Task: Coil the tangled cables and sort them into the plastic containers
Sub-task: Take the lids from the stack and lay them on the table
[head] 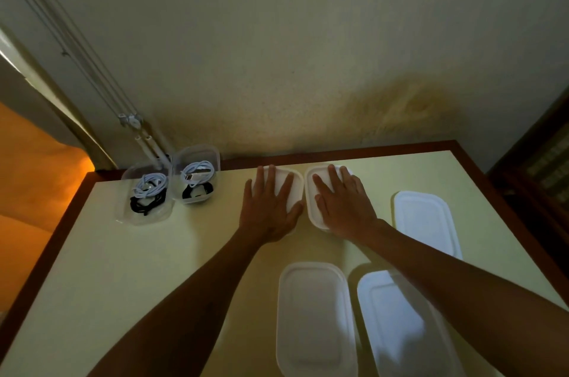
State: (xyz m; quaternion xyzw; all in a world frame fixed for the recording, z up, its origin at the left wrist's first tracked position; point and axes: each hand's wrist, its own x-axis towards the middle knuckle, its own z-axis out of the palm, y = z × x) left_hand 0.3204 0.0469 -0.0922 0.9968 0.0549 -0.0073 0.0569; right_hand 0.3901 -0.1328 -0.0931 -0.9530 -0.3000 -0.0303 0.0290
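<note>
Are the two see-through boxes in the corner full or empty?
Not empty. Both clear plastic containers hold coiled white cables and black cables, with no lids on.

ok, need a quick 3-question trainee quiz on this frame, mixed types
1. True or false: the left hand and the right hand each rest flat on a white lidded container.
2. How many clear open plastic containers holding cables stand at the table's far left?
3. Which colours are the coiled cables: A) white and black B) red and blue C) green only

Key: 1 true. 2 two: near one, far one. 3 A: white cables, black cables.
</note>
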